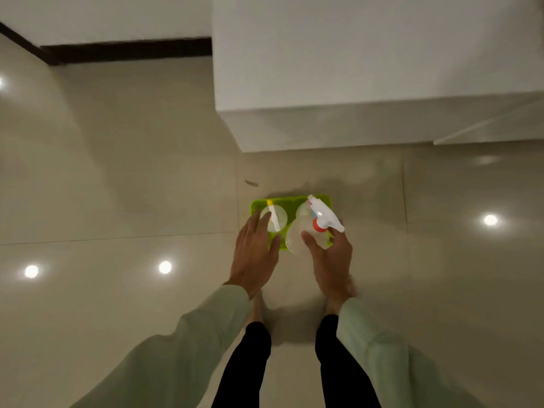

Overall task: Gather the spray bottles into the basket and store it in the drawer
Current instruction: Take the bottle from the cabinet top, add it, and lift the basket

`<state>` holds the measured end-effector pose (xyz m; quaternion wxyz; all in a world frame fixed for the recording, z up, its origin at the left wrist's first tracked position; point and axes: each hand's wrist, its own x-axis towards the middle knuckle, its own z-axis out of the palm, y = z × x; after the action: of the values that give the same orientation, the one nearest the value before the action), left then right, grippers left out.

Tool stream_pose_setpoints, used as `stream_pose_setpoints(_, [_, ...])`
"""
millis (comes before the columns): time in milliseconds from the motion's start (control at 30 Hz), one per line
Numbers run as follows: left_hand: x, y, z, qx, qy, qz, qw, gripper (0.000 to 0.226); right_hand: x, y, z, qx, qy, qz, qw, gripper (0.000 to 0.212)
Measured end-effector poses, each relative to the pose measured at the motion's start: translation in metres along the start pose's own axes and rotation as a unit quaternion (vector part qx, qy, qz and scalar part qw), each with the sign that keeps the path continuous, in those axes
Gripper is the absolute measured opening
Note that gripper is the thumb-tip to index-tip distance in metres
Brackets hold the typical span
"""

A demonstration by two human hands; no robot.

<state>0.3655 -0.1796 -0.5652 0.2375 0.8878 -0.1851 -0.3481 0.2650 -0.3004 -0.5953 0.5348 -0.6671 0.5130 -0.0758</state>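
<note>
A bright green basket (290,203) sits on the tiled floor in front of my feet. Inside its left half stands a clear spray bottle with a yellow-tipped white nozzle (275,219). My right hand (331,259) is shut on a second clear spray bottle (297,238) with a red collar and a white trigger head, held over the basket's right half. Behind it a third clear bottle (303,209) is partly hidden. My left hand (254,253) hovers with fingers spread at the basket's left edge, touching or nearly touching the rim.
A white cabinet (368,69) stands just beyond the basket, its lower front (338,131) facing me. A dark skirting board (126,50) runs along the far wall at left. The glossy floor reflects ceiling lights. A small dark speck (251,183) lies left of the basket.
</note>
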Motion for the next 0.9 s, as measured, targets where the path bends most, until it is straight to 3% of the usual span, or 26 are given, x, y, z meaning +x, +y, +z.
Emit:
stream_pose_setpoints(133, [0.027, -0.036, 0.047, -0.013, 0.018, -0.005, 1.0, 0.057, 0.014, 0.068, 0.034, -0.021, 0.034, -0.039, 0.998, 0.052])
stream_pose_setpoints(233, [0.048, -0.065, 0.078, -0.021, 0.043, 0.002, 0.999, 0.057, 0.027, 0.111, 0.061, -0.052, 0.077, -0.096, 0.991, 0.045])
stream_pose_setpoints(433, [0.068, -0.098, 0.106, -0.019, 0.056, 0.002, 0.998, 0.061, 0.036, 0.149, 0.097, -0.134, 0.135, -0.141, 0.971, 0.037])
stream_pose_setpoints(767, [0.088, -0.111, 0.119, -0.063, 0.075, -0.001, 0.995, 0.067, 0.048, 0.182, 0.124, -0.187, 0.136, -0.088, 0.969, 0.031])
stream_pose_setpoints(900, [0.093, -0.113, 0.119, -0.07, 0.077, 0.006, 0.995, 0.067, 0.05, 0.188, 0.125, -0.198, 0.102, -0.092, 0.971, 0.047])
